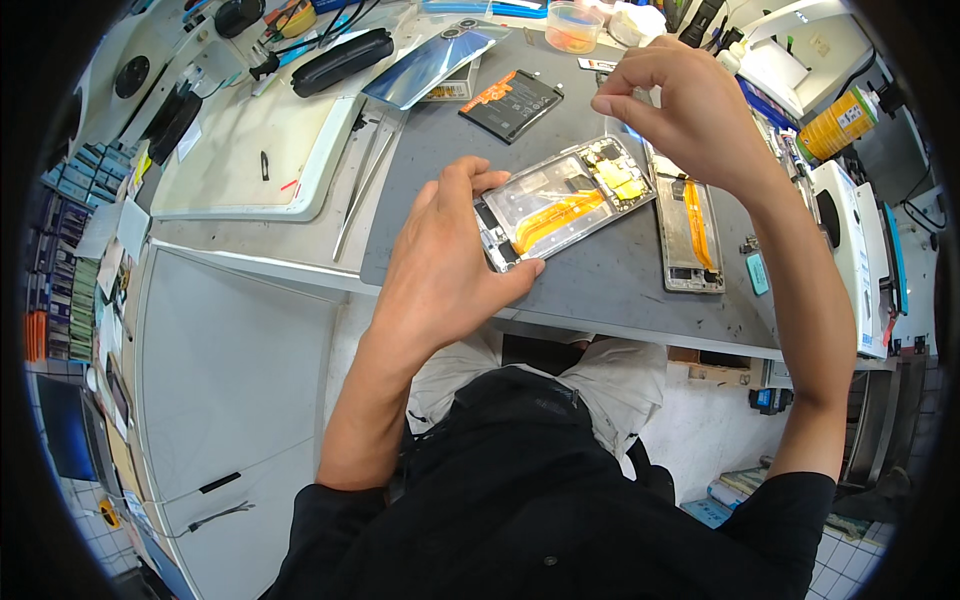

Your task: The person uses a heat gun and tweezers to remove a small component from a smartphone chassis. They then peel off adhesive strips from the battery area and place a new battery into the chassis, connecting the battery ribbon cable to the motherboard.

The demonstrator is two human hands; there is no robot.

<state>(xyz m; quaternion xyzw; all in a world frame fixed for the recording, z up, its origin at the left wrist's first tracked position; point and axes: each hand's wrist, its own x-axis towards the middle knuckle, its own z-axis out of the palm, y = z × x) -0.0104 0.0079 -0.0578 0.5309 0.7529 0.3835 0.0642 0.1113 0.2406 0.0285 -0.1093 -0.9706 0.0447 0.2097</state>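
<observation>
My left hand (pixel 432 262) grips one end of an opened smartphone (pixel 563 203), thumb along the near edge and fingers on the far edge. An orange flex cable and a yellow patch show inside it; the phone is tilted on the grey mat. Raised above its far right corner, my right hand (pixel 690 105) has thumb and index finger drawn together. What they hold, if anything, I cannot make out. A second opened phone frame (pixel 692 235) with an orange flex cable lies under my right wrist. Beyond the phone rests a black battery (pixel 512 106) with an orange end.
A shiny phone back cover (pixel 437 64) leans on a small box at the far left, beside a black case (pixel 343 62). Metal tweezers (pixel 362 190) lie near a white tray (pixel 240 212). At the right stand a yellow can (pixel 838 122) and a white device (pixel 850 255).
</observation>
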